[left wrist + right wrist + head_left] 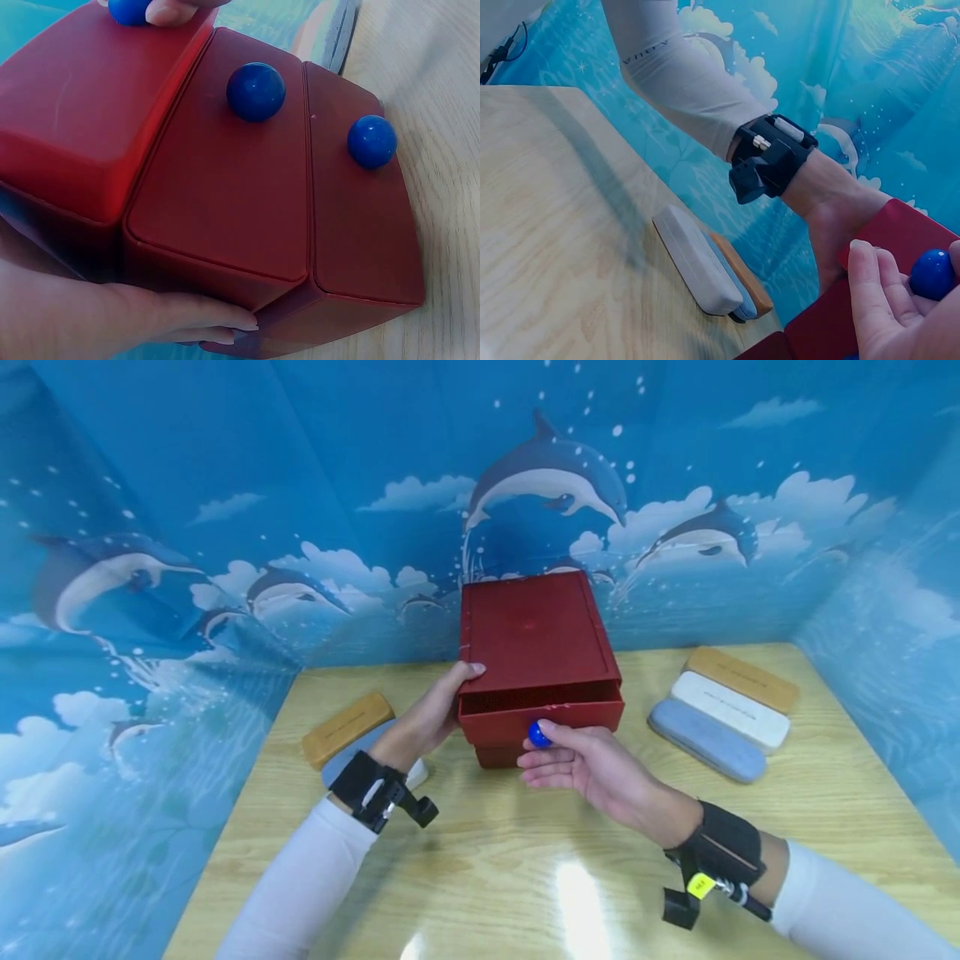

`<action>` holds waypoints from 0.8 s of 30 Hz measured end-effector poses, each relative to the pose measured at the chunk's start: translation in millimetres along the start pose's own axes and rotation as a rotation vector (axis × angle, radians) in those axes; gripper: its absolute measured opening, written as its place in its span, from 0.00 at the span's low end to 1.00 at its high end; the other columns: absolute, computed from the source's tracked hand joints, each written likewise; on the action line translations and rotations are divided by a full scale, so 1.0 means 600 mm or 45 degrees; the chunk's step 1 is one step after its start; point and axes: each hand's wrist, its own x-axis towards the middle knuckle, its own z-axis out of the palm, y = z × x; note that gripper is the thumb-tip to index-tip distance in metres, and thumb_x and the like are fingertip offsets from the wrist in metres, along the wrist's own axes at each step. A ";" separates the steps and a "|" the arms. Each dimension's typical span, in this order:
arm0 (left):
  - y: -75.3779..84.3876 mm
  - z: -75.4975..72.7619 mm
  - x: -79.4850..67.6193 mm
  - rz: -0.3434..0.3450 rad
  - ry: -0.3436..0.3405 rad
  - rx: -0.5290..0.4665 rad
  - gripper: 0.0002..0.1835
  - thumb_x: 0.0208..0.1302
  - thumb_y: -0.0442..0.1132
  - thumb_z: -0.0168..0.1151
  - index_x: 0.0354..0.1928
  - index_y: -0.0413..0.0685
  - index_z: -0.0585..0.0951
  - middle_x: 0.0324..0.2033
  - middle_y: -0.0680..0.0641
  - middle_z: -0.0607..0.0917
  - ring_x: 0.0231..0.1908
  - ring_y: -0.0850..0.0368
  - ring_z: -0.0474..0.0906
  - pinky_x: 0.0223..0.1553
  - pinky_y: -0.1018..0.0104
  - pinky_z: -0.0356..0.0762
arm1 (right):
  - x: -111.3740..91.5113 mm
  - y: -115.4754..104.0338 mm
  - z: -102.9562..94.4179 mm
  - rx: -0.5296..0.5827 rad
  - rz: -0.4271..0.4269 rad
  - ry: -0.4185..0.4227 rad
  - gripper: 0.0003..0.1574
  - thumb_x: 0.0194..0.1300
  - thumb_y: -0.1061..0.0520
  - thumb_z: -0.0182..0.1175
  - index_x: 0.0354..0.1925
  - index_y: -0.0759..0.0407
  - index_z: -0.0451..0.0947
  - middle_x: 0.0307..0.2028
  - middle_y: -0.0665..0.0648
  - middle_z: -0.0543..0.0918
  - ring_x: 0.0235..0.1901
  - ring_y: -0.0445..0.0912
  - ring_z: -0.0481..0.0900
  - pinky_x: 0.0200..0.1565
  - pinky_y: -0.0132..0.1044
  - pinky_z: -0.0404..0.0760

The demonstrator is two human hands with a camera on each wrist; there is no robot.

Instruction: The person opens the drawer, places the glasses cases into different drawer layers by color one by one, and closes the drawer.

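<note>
A dark red cabinet [534, 627] with three stacked drawers stands at the back of the table. Its top drawer [498, 727] is pulled partly out, leaving a dark gap under the top panel. My right hand [600, 768] pinches the blue round knob [538, 734] of that drawer between thumb and fingers. Against the cabinet's left side lies my left hand [431, 710], thumb on the top edge and the other fingers straight along the side wall. The left wrist view shows the middle drawer [217, 180] and bottom drawer [360, 225] closed, each with a blue knob.
Left of the cabinet lie a tan case [347, 729], a blue-grey case [352, 756] and a white case [417, 774], partly hidden by my left arm. On the right are another tan case [742, 678], white case [731, 710] and blue-grey case [705, 741]. A dolphin-print curtain [375, 435] surrounds the table.
</note>
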 end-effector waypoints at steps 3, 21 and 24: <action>-0.001 0.000 0.000 0.001 -0.002 -0.012 0.28 0.67 0.58 0.45 0.61 0.48 0.66 0.54 0.39 0.74 0.52 0.45 0.73 0.53 0.51 0.71 | -0.005 0.003 0.002 -0.007 -0.009 -0.010 0.32 0.69 0.44 0.54 0.53 0.73 0.70 0.42 0.65 0.84 0.46 0.63 0.79 0.50 0.50 0.76; 0.000 0.005 0.001 -0.032 0.019 -0.059 0.29 0.67 0.56 0.45 0.64 0.48 0.63 0.57 0.40 0.73 0.53 0.45 0.73 0.51 0.52 0.74 | -0.037 0.018 0.018 0.005 0.010 -0.025 0.31 0.71 0.46 0.53 0.53 0.74 0.69 0.41 0.65 0.84 0.44 0.60 0.80 0.50 0.50 0.76; 0.001 0.005 0.002 -0.044 0.028 -0.057 0.30 0.67 0.57 0.46 0.64 0.49 0.62 0.57 0.40 0.73 0.53 0.45 0.73 0.51 0.52 0.74 | -0.041 0.019 0.020 0.008 0.007 -0.032 0.29 0.71 0.46 0.53 0.53 0.73 0.70 0.41 0.65 0.84 0.43 0.60 0.81 0.50 0.50 0.77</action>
